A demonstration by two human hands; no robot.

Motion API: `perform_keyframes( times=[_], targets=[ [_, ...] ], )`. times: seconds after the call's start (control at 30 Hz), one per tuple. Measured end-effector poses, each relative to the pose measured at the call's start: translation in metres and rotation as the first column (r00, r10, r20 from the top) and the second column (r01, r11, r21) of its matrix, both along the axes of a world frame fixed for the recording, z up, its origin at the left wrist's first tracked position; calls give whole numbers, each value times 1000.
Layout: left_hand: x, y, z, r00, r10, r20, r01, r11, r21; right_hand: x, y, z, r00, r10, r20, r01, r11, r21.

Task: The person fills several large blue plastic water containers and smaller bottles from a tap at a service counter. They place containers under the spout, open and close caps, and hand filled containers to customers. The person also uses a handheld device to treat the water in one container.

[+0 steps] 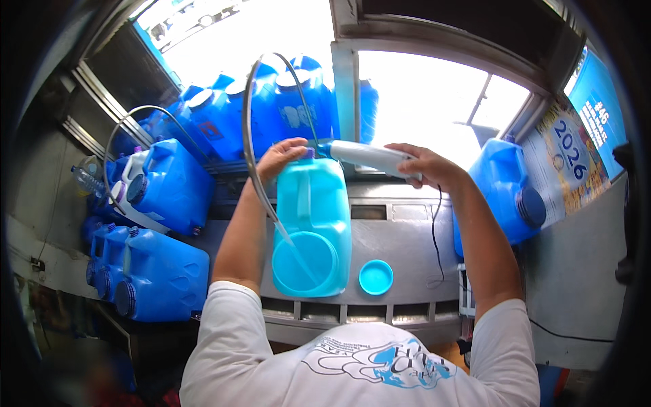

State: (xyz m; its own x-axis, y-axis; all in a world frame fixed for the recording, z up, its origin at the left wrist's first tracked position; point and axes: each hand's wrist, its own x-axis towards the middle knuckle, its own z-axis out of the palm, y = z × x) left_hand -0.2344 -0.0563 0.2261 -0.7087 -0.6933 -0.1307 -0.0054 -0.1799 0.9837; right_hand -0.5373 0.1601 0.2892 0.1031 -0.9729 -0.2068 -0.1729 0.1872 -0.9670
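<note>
A turquoise water jug (329, 214) lies on the metal counter in front of me, its wide round opening (305, 263) uncovered and toward me. A curved metal filling tube (249, 136) ends over it, with a clear stream or hose running into the opening. My left hand (283, 157) has its fingers closed at the small purple cap (310, 154) on the jug's far end. My right hand (424, 165) grips a white corded tool that looks like a heat gun (369, 157), its nozzle close to that cap. A round turquoise lid (376, 277) rests right of the jug.
Blue water jugs (166, 271) stand stacked at left, and more (291, 105) line the window ledge. Another blue jug (502, 190) is at right, beside posters (576, 149). A black cord (437, 237) hangs from the tool to the counter (397, 247). A second curved tube (112, 159) arches at left.
</note>
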Motion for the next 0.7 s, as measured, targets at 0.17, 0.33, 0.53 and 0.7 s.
perform_keyframes(
  times=[0.17, 0.33, 0.53, 0.7],
  targets=[
    [-6, -21, -13, 998, -33, 54, 42, 982, -183, -4, 34, -25, 901, -37, 433, 87, 992, -96],
    [15, -14, 0, 995, -19, 100, 28, 995, -99, -12, 131, -57, 681, -80, 728, 233, 966, -111],
    [-5, -11, 1, 932, 18, 363, 110, 938, -330, -23, 308, -81, 563, -462, 686, 590, 805, 58],
    [10, -45, -14, 974, -221, 56, 227, 965, -132, -17, 405, -60, 400, -686, 608, 828, 555, 81]
  ],
)
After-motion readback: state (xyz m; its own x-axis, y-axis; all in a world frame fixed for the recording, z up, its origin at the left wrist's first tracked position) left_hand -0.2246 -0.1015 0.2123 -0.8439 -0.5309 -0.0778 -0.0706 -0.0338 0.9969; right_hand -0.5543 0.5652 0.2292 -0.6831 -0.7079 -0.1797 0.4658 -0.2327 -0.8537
